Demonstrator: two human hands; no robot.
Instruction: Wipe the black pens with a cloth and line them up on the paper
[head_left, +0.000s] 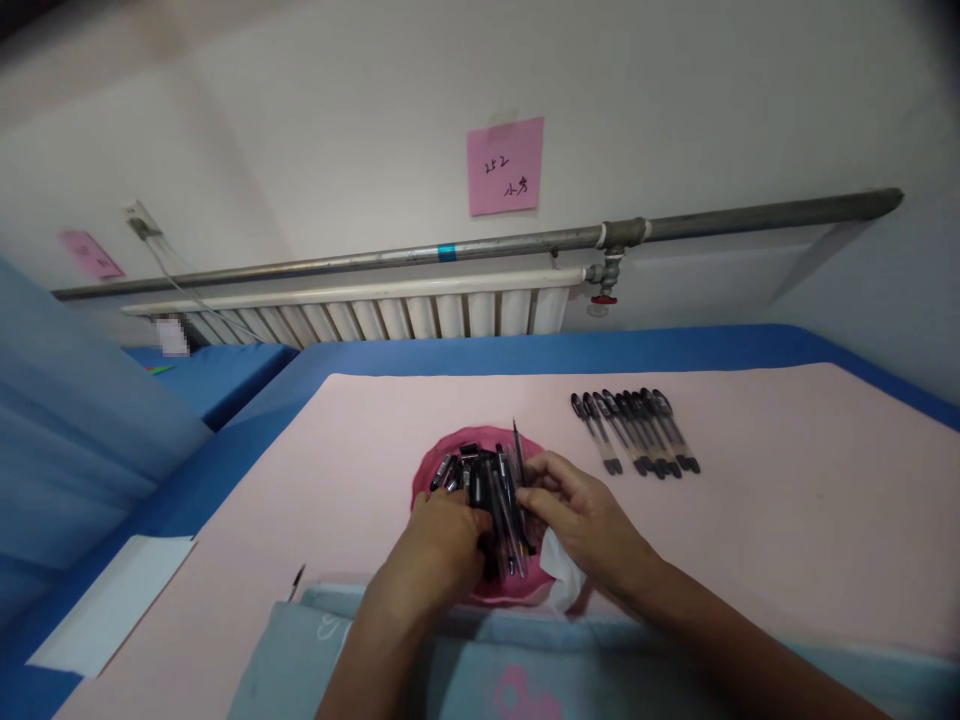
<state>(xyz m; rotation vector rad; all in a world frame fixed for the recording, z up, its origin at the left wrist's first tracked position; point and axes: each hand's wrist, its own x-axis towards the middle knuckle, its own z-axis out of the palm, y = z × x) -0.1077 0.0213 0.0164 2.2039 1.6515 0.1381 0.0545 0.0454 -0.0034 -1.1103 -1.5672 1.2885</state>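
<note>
A round pink basket (pixel 435 458) holds a heap of black and clear pen parts (pixel 480 485), caps and barrels among them. My left hand (pixel 444 548) reaches into the heap from the left with its fingers curled; whatever is between them is hidden. At the basket's right side, my right hand (pixel 581 510) pinches a slim dark pen (pixel 517 445), its pointed tip upward. White tissue (pixel 561 570) lies under my right wrist at the basket's edge. Farther right, several capped black pens (pixel 637 430) lie side by side in a slanted row.
A pink cover (pixel 787 500) lies over the blue table (pixel 525 352). White paper (pixel 112 600) rests at the left edge, with a dark pen tip (pixel 297 580) near the light-blue cloth (pixel 300 640). Behind stand a radiator (pixel 420 315) and a pipe (pixel 337 262).
</note>
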